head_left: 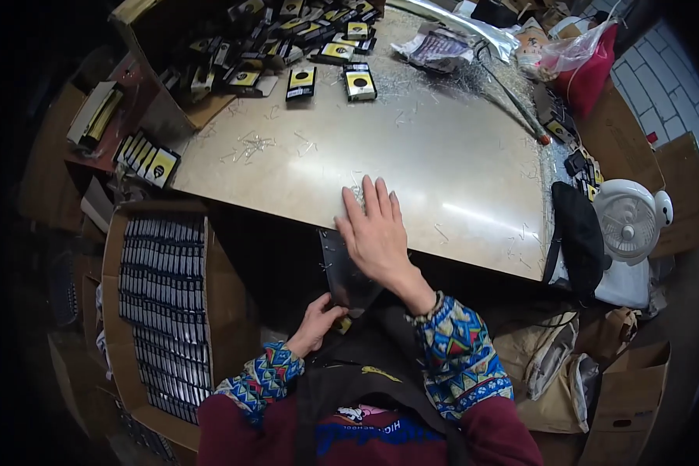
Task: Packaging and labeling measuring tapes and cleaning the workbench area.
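Note:
My right hand [377, 233] lies flat at the table's near edge, its fingers stretched out and close together. A small heap of thin, shiny wire-like pieces [357, 190] shows beside its fingertips, and what is under the palm is hidden. Below the edge, my left hand [318, 322] pinches the lower corner of a dark, glossy plastic piece [342, 268]; I cannot tell whether it is a bag or a tray. A few wire-like bits cling to its left side. More such pieces [255, 145] lie scattered on the table [458, 163].
Black and yellow small boxes [301, 82] crowd the far left of the table. A carton [109, 272] of neatly packed dark boxes stands at left. To the right are a white fan [629, 221], a black cloth item [581, 245] and a red-tipped rod [520, 109].

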Demonstrator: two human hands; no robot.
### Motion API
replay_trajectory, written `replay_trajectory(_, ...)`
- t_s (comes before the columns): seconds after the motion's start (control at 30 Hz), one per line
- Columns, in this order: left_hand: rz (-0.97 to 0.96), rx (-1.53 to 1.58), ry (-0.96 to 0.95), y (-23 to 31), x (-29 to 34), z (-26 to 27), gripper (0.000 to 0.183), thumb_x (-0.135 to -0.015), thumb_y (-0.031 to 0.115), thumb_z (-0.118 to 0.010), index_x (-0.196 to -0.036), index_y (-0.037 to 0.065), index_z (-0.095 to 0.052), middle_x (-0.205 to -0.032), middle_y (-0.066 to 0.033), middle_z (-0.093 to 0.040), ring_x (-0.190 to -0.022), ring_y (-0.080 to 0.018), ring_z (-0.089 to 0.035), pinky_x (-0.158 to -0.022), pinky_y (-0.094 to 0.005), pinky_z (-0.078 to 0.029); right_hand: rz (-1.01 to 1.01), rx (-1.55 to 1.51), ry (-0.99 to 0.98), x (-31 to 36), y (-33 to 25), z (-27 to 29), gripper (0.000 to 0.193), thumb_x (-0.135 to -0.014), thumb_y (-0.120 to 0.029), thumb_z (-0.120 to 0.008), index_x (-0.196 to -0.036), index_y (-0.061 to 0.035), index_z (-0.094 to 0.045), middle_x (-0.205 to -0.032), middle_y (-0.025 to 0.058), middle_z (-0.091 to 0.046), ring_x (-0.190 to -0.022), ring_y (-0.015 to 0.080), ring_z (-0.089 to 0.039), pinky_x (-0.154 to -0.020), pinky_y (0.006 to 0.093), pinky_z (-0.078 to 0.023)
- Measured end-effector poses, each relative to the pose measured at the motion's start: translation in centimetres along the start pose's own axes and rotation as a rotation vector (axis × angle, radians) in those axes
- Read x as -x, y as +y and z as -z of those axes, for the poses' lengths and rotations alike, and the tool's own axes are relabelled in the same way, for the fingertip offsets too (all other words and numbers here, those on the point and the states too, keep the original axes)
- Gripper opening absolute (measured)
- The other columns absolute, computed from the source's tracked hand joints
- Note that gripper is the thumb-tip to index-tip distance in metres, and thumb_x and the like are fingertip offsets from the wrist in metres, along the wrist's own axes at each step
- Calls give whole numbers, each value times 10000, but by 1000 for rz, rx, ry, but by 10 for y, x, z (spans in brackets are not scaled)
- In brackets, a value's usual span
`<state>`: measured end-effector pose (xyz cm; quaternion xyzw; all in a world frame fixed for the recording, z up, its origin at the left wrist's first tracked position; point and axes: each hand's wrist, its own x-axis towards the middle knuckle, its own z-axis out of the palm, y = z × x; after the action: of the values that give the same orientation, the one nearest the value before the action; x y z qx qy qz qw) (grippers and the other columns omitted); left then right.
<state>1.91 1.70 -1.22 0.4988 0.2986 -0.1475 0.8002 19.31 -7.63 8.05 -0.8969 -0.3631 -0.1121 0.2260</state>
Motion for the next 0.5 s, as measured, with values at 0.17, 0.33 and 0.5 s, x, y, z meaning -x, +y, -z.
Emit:
replay_trajectory(0.17,72,206,88,1,11,-10,208,-850,76,-614,-1056,73,-585,-856,10,-613,-717,-47,-540,-576,-187,-389,8,-16,-142,36,-26,28,469,-956,-309,-531,-1323,-18,-494,-1408,312,-370,-1323,501,-320,-1088,555,-285)
replay_trajectory(0.33,-67,136,64,0,17,-14,275,-853,92,-604,-1120,52,-555,-924,-7,-618,-786,-66,-557,-635,-201,-423,-109,-459,-202,42,-24,79,345,-843,12,-560,-1177,-50,-619,-1231,174,-592,-1096,348,-592,-908,393,-489)
replay_trajectory(0.5,-268,-498,82,-7,20,-17,593,-771,114,-687,-1275,5,-394,-1041,-147,-599,-970,-263,-607,-850,-333,-472,-30,-397,-236,65,-6,46,295,-738,81,-548,-993,-31,-644,-1005,122,-600,-952,313,-559,-818,381,-485)
